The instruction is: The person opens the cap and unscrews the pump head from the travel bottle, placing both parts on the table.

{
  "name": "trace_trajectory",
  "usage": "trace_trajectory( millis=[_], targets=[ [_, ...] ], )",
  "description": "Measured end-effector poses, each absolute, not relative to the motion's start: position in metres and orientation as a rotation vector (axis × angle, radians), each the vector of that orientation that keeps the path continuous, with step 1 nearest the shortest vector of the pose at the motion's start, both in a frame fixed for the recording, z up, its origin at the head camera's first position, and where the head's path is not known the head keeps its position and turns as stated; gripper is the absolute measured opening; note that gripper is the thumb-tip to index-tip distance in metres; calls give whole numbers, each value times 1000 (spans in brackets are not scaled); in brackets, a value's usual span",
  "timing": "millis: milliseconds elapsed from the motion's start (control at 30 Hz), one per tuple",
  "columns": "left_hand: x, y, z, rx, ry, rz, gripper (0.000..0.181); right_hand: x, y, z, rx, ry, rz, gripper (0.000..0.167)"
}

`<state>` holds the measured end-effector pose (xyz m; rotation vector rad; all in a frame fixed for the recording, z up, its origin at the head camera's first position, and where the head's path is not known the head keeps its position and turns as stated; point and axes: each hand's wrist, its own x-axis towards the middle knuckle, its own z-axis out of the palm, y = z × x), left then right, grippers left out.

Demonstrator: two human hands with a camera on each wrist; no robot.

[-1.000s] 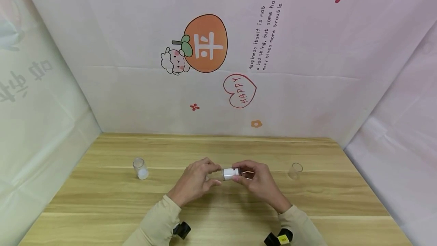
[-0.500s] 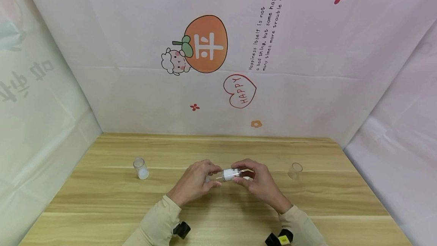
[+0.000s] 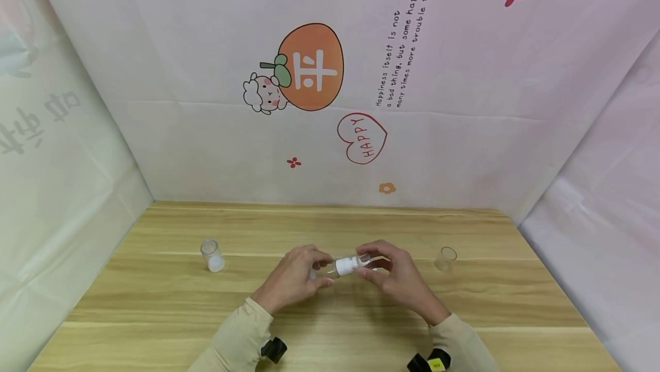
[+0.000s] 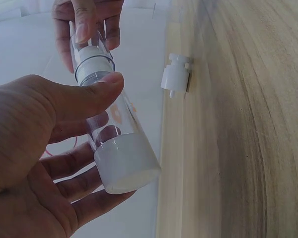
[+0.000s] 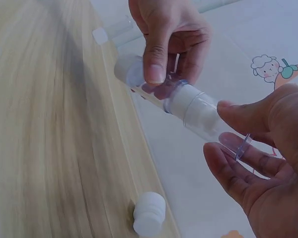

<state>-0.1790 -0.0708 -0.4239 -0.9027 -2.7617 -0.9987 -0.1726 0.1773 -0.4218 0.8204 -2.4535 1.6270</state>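
Note:
My left hand grips a clear bottle with a white base, thumb on top and fingers beneath. A white collar sits at the bottle's other end. Around the collar's far side is a clear sleeve, pinched between the thumb and fingers of my right hand. In the right wrist view, the sleeve's outer end is uncovered. A small white nozzle-like piece stands on the table, mostly hidden behind my right hand in the head view.
On the wooden table, a clear container with a white bottom stands at the left. A clear cup-like piece is at the right. A printed white sheet rises behind the table, with white sheets at both sides.
My right hand has shifted slightly right, and the clear sleeve shows farther out from the white collar. The held bottle tilts a little more. My left hand has barely moved.

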Motion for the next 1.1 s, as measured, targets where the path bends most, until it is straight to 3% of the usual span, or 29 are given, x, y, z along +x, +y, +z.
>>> trace_trajectory(
  millis=[567, 1100],
  targets=[
    [-180, -77, -432, -848, -2773, -1024, 36, -175, 199, -421, 723, -2418, 1510, 33],
    [-181, -78, -433, -840, -2768, -1039, 36, -192, 226, -438, 383, -2542, 1315, 31]
  ],
)
